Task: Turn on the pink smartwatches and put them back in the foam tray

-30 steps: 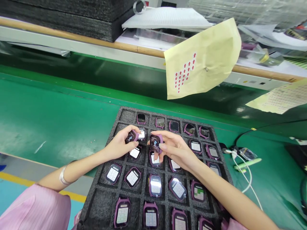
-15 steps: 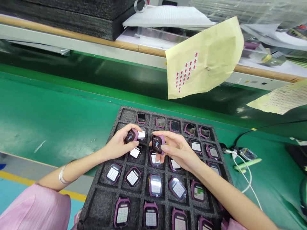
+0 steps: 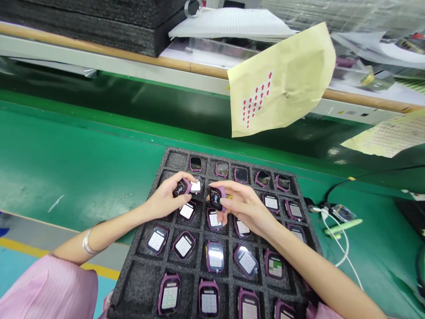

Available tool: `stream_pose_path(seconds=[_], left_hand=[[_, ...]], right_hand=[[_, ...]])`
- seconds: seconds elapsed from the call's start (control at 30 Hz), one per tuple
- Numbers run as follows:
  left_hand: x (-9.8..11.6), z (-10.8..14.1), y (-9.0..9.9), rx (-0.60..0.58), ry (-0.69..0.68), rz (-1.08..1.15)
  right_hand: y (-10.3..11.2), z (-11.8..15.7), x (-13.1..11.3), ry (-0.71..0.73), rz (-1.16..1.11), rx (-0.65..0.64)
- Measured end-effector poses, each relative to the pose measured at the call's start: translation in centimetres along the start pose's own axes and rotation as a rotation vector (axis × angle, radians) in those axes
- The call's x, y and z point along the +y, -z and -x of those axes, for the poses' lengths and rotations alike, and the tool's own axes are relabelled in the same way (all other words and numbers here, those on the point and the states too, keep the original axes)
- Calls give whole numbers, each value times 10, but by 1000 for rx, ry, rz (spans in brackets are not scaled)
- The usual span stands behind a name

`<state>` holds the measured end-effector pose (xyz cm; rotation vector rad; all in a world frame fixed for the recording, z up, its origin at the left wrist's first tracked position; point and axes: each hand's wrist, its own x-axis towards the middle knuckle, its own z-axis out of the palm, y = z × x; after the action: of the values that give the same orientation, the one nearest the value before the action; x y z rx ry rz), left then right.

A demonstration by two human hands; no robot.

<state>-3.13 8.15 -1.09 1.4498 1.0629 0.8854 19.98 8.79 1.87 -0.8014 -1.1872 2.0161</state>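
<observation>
My left hand (image 3: 168, 197) is closed on a purple-cased smartwatch (image 3: 179, 188) whose dark screen shows a small blue figure. Between the thumb and fingers of my right hand (image 3: 244, 203) is a second purple smartwatch (image 3: 215, 198), tilted, its dark screen lit with a similar blue figure. Both are held above a black foam tray (image 3: 142, 283) divided into square pockets. Many pockets hold strapless purple watches. Several, such as the watch (image 3: 184, 244) below my left hand, show white grid screens; the back-row watches, like the one (image 3: 241, 175) beyond my right hand, have dark screens.
The tray lies on a green bench (image 3: 83, 150). Right of it are white cables (image 3: 345, 248) and a light-green tool (image 3: 345, 226). A yellow sheet with red arrows (image 3: 282, 84) hangs from the shelf edge ahead. Black foam blocks (image 3: 99, 26) stand on that shelf.
The watch in my right hand has turned a little and shifted slightly left. My left hand and its watch have barely moved.
</observation>
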Motion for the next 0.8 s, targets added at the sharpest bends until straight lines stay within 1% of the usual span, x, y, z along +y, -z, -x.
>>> stream_pose_path(seconds=[0.17,0.3,0.47,0.53,0.6,0.7,0.8], left_hand=[[3,1,0,1,81,68],[3,1,2,7,48,67],[4,4,7,-7,31,124],[5,4,7,-13,54,135],[6,3,5,-13,85,155],[8,0,3,-45,123,257],[9,-4,0,-60,164,456]], right_hand=[[-2,-1,-2,6,5,28],[-3,1,-3,6,9,46],[-1,4,-2,33,-12,-31],[-1,4,-2,32,-12,-50],[-1,2,-2,13,-22,-43],[0,-1,-1,-39,-55,-23],[1,-2,1,-69,-68,4]])
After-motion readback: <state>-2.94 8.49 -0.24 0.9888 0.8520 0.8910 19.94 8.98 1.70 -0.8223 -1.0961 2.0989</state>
